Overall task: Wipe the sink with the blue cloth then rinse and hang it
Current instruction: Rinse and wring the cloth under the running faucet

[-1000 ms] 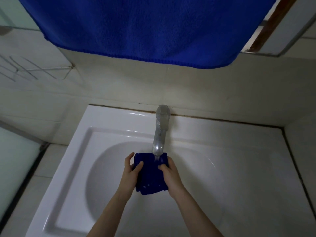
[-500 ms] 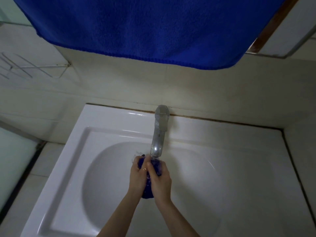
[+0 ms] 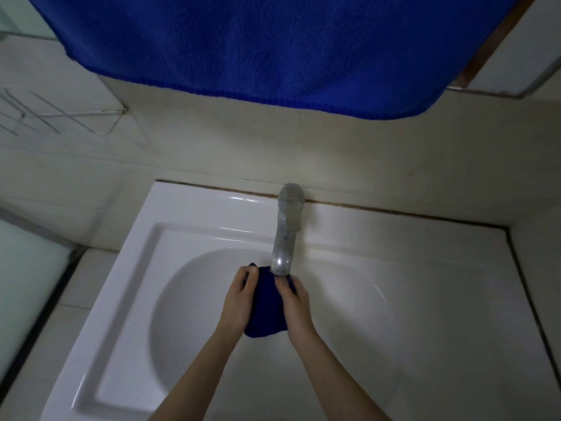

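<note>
A small dark blue cloth (image 3: 266, 308) hangs bunched between both hands over the white sink (image 3: 188, 238), right under the spout of the metal tap (image 3: 285, 235). My left hand (image 3: 239, 296) grips the cloth's left edge, fingers curled near its top corner. On the cloth's right edge, my right hand (image 3: 296, 305) holds it with thumb and fingers. Whether water runs from the tap is not clear.
A large blue towel (image 3: 273, 50) hangs across the top of the view, above the tiled wall. A wire rack (image 3: 45, 117) is fixed to the wall at the left. A glass panel (image 3: 24, 284) stands left of the sink.
The hands had pressed together around the scrunched cloth under the tap; now they have drawn slightly apart and the cloth hangs longer between them.
</note>
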